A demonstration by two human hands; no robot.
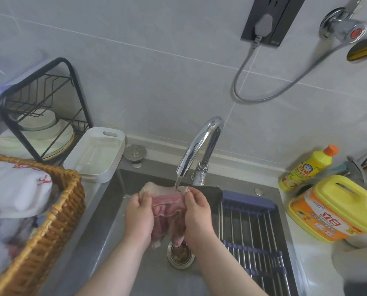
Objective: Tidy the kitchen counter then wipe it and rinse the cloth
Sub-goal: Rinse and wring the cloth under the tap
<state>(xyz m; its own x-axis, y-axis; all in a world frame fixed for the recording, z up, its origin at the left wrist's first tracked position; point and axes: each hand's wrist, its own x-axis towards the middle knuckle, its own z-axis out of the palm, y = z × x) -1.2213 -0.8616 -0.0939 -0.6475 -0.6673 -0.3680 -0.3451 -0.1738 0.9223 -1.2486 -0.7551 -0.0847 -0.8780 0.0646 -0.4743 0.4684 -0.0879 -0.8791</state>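
A pink and cream cloth (167, 207) hangs bunched over the steel sink (105, 227). My left hand (138, 214) grips its left side and my right hand (197, 212) grips its right side, thumbs on top. Water streams from the chrome faucet (199, 146) onto the cloth's upper edge by my right thumb. The cloth's lower end dangles just above the drain (180, 254).
A roll-up drying rack (253, 236) covers the sink's right part. Two yellow detergent bottles (332, 208) (306, 167) stand on the right counter. At left are a wicker basket (50, 227), a white tray (97, 153) and a black dish rack (41, 112) with plates.
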